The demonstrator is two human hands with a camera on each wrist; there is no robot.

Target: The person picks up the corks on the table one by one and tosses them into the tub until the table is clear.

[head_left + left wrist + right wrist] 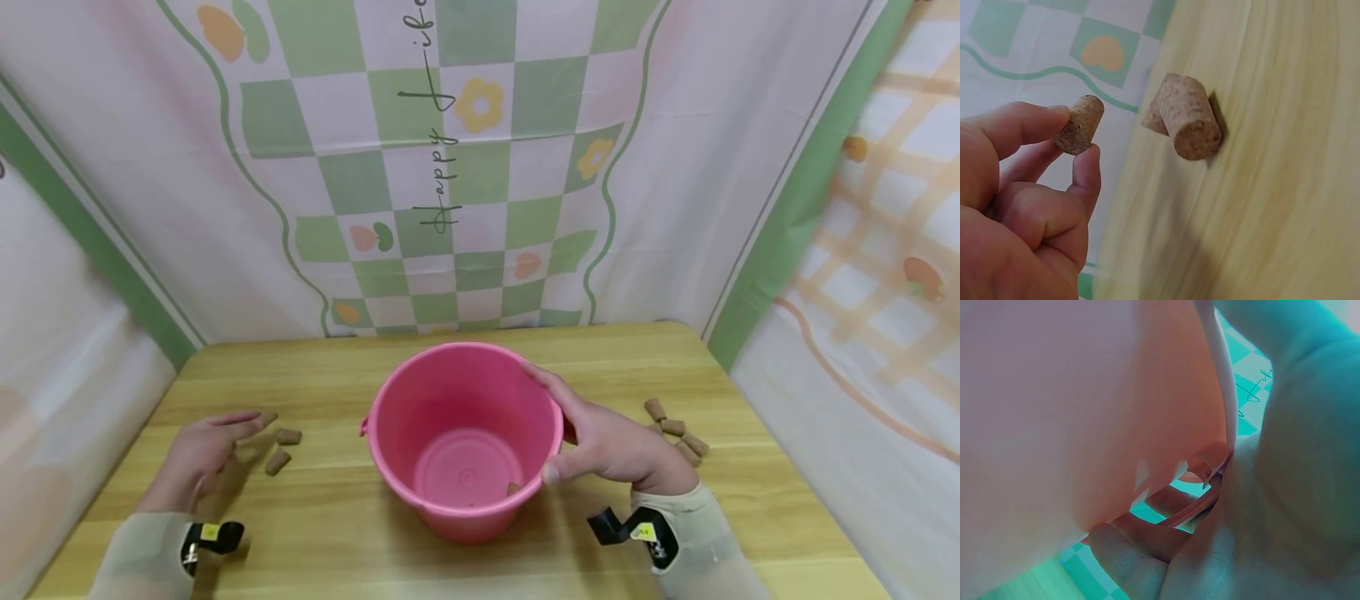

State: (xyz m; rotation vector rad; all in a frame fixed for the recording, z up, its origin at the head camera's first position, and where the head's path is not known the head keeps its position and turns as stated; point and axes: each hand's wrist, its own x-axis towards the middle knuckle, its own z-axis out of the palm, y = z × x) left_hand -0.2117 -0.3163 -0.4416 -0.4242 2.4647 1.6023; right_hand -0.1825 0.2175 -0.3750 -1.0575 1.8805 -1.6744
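Out at the left of the table, my left hand [198, 454] pinches a brown cork [1079, 125] between thumb and fingertips. Two more corks, one end-on cork [1194, 128] partly covering the other, lie on the tabletop beside it. A pink bucket [459, 527] stands mid-table, its mouth facing me. My right hand [618, 442] grips the bucket's right side at the rim. In the right wrist view, bent fingers [1129, 559] lie against the pink outer wall [1072, 437]. One cork [513, 488] shows inside the bucket, partly hidden by the near rim.
Several corks [673, 427] lie in a loose group on the right of the wooden table [337, 550], beyond my right wrist. A patterned curtain [480, 217] hangs behind the table's far edge, with more cloth at both sides.
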